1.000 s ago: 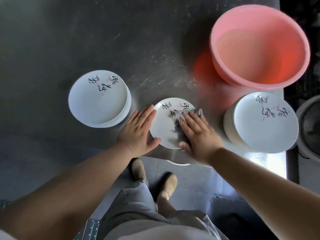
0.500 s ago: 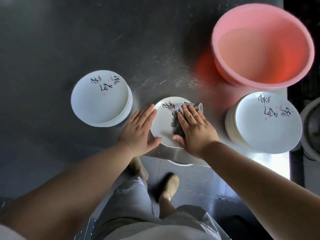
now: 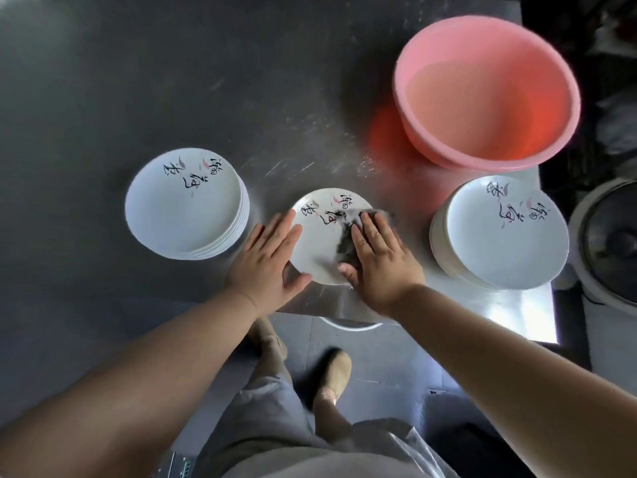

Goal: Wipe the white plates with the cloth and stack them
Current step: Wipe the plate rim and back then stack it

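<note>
A single white plate with black and pink lettering lies on the steel table near its front edge. My right hand presses a dark grey cloth flat onto the plate's right half, fingers straight. With fingers extended, my left hand rests against the plate's left rim, the thumb at the near edge. A stack of white plates stands to the left. Another stack stands to the right.
A large pink basin sits at the back right of the steel table. A grey round appliance stands off the table's right edge. The front edge runs just below my hands, with the floor and my feet beneath.
My right hand has slid the cloth from the plate's upper middle toward its right side, uncovering more of the lettering. My left hand stays at the left rim.
</note>
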Motion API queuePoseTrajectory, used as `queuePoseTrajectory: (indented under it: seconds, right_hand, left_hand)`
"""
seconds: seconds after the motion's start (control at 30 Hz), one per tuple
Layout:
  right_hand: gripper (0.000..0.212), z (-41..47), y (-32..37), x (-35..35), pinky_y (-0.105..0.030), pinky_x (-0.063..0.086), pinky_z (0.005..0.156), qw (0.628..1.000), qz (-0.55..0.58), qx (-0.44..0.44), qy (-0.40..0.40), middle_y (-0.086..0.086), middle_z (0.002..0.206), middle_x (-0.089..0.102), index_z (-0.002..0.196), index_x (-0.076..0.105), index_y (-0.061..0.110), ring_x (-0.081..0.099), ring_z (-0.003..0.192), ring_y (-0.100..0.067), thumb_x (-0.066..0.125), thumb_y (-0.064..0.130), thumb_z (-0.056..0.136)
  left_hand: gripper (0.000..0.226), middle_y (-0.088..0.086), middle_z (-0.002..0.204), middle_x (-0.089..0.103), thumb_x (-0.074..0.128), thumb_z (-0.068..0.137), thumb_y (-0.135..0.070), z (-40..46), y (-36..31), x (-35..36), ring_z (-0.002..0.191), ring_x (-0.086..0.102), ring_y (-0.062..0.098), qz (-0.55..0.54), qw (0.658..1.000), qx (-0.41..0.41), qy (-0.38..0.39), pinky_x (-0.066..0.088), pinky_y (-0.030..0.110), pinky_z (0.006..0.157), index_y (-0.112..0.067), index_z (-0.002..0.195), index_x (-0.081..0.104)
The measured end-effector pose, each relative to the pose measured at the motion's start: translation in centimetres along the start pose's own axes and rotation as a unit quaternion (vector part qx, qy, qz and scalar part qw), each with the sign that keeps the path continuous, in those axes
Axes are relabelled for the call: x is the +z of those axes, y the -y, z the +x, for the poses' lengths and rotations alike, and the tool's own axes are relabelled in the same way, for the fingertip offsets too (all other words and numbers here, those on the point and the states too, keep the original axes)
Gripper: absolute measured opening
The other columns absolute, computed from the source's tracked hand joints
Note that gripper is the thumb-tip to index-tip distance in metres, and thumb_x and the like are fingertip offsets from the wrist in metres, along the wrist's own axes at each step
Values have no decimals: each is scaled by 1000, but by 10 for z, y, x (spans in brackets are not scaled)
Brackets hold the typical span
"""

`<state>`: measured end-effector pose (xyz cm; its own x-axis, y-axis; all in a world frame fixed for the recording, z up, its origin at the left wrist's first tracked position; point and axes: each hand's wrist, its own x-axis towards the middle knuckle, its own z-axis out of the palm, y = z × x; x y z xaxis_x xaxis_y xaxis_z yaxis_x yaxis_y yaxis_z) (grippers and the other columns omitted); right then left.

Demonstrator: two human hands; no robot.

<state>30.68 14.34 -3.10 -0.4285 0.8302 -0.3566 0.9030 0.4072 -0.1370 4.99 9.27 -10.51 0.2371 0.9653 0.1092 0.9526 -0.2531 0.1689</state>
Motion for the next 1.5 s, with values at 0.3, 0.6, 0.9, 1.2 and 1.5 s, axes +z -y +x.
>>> queuePoseTrajectory:
  seconds: [0.3, 0.6, 0.9, 1.2, 1.5]
  right_hand:
    - [100, -28, 18, 21, -45, -1, 132, 999, 12, 43, -3, -10, 176, 1, 167, 18, 10, -10, 162, -31, 10, 77, 93]
    - [94, -17, 11, 18, -42, 5, 132, 997, 56, 57, -14, -2, 176, -7, 168, 14, 14, -24, 159, -23, 11, 74, 96]
    - [76, 14, -15, 2, -43, 23, 129, 998, 65, 21, -7, 17, 174, -12, 168, 15, 26, -19, 160, -12, 30, 64, 104]
    - [91, -16, 13, 22, -42, 8, 131, 994, 82, 73, -22, -1, 177, 4, 166, 26, 14, -9, 162, -27, 13, 73, 97]
    - [97, -41, 11, 28, -37, 0, 130, 997, 74, 36, 6, 2, 176, -7, 168, 12, 16, -24, 159, -22, 8, 79, 94]
  left_hand:
    - [80, 0, 172, 28, 52, 93, -61, -1, -3, -8, 157, 29, 29, -41, 999, 0, -9, 24, 52, 127, -11, 155, 47]
    - [73, 6, 145, 59, 62, 84, -73, 1, -18, -18, 144, 45, 37, -1, 1000, -6, -19, 21, 59, 126, -18, 132, 68]
    - [32, 6, 135, 69, 85, 82, -41, 6, -25, -31, 127, 64, 35, -58, 995, 82, 0, 44, 51, 115, -24, 109, 81]
    - [26, 3, 129, 72, 76, 87, -43, 7, -33, -32, 124, 65, 34, -68, 996, 59, 5, 42, 59, 115, -25, 105, 81]
    - [53, 6, 99, 65, 54, 86, -67, 24, -66, -45, 100, 63, 33, 17, 998, 53, 41, 28, 61, 124, -19, 99, 74]
